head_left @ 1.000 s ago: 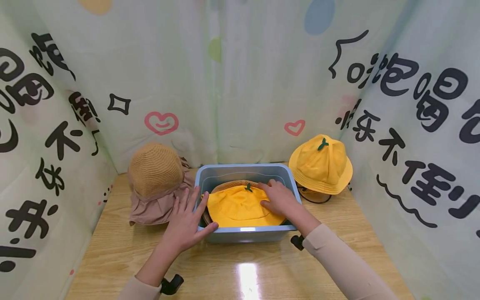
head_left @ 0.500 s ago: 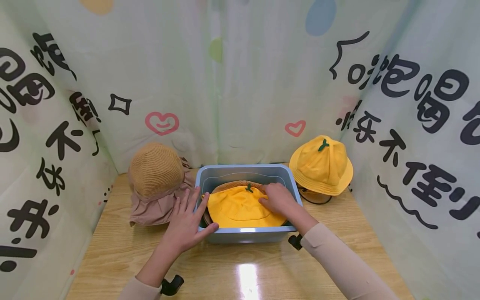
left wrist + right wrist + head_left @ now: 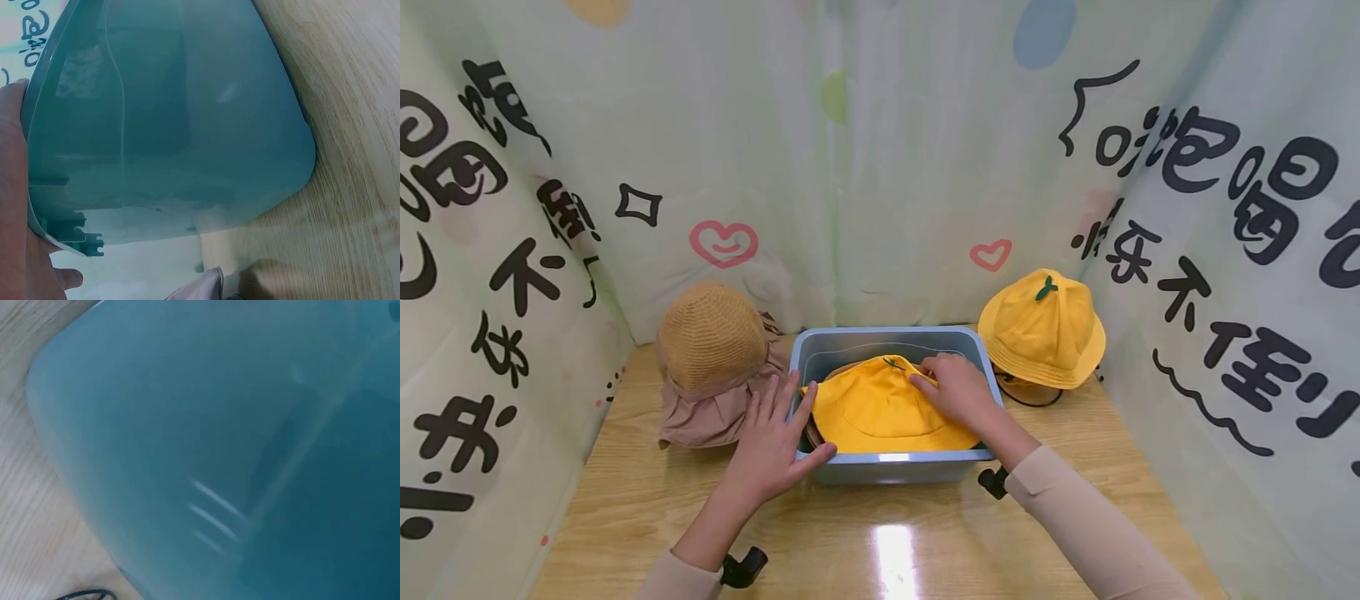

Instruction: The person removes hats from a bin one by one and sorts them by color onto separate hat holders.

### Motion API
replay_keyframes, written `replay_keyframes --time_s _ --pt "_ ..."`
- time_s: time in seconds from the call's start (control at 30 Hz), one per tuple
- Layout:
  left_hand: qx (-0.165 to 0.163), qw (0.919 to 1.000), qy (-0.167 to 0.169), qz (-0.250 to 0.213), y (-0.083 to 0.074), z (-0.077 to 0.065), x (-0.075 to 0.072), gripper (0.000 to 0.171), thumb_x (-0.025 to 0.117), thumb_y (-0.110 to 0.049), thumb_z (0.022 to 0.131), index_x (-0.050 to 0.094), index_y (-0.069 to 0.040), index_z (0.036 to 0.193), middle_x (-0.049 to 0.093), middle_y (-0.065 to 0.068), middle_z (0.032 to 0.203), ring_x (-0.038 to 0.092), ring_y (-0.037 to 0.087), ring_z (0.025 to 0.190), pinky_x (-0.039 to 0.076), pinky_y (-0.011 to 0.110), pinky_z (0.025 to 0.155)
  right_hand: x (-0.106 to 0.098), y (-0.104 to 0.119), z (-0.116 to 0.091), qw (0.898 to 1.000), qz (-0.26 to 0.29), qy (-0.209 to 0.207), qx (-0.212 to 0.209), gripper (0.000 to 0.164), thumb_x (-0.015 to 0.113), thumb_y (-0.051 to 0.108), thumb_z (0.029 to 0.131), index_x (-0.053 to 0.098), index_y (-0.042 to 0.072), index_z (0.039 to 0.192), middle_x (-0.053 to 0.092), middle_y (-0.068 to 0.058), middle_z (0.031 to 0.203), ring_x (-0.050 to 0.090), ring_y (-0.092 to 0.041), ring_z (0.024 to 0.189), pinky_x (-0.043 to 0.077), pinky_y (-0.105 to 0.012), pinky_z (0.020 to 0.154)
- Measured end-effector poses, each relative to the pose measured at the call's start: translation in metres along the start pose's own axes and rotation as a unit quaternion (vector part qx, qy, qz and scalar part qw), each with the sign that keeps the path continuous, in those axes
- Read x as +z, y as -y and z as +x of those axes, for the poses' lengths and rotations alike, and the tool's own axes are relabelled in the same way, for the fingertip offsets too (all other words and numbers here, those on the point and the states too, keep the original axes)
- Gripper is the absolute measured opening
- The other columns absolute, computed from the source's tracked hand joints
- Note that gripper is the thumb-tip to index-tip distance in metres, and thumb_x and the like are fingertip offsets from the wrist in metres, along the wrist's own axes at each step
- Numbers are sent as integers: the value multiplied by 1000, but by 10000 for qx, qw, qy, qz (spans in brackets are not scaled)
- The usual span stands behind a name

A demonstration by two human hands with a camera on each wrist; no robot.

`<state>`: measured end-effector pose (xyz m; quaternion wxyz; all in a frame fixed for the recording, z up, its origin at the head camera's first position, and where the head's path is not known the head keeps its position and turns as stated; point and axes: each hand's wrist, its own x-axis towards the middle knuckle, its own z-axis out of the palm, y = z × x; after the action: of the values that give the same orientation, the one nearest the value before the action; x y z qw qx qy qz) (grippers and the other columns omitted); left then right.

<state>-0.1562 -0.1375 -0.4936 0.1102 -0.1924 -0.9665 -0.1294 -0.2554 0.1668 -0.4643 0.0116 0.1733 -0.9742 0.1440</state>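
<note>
R hand [image 3: 957, 390] pinches yellow hat [image 3: 880, 408] inside blue bin [image 3: 891, 332] & L hand [image 3: 772, 442] rests w/ fingers spread on bin's L rim, so hat might slip or drag up tan brim [image 3: 844, 370] beneath if pinch is shallow or catches both.

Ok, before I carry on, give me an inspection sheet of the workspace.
Surface: wood-grain table, with a bright glare patch near the front.
Job's things: yellow hat inside the blue bin.
Clutter: straw hat with mauve fabric left of the bin; second yellow hat to its right.
Hands: left hand rests on the bin's left rim, fingers spread; right hand grips the hat inside.
Cables: no power cable seen; black cord loops below the second yellow hat.
Surroundings: printed curtain behind and at both sides.
</note>
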Motion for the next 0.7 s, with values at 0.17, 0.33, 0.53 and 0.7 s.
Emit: replay_keyframes --time_s 0.17,0.33,0.53,0.7 --pt "-13 10000 -1 79 1 0 1 93 49 -75 89 28 -17 159 15 16 166 13 45 151 21 69 114 -5 2 1 9999 86 -65 -53 20 67 32 96 75 13 100 65 1 80 53 -18 71 44 -33 66" --pt "-32 10000 2 92 1 0 0 93 49 -75 89 28 -18 159 16 15 166 16 46 150 21 70 113 -15 3 1 9993 308 -174 79 18 67 29 96 75 14 104 61 3 74 52 -16 65 42 -30 60" --pt "-73 9999 44 79 1 0 -1 93 49 -75 89 28 -18 159 16 15 166 11 44 151 20 70 113 -32 2 -2 9971 655 -367 119 15 67 30 94 72 16 94 56 4 67 49 -15 58 40 -29 55" --pt "-62 10000 32 67 0 0 -1 93 48 -75 89 27 -18 159 15 15 166 11 44 151 19 69 114 -44 4 -7 9913 1142 -635 130 14 66 29 92 70 16 89 64 4 74 54 -13 64 45 -30 61"
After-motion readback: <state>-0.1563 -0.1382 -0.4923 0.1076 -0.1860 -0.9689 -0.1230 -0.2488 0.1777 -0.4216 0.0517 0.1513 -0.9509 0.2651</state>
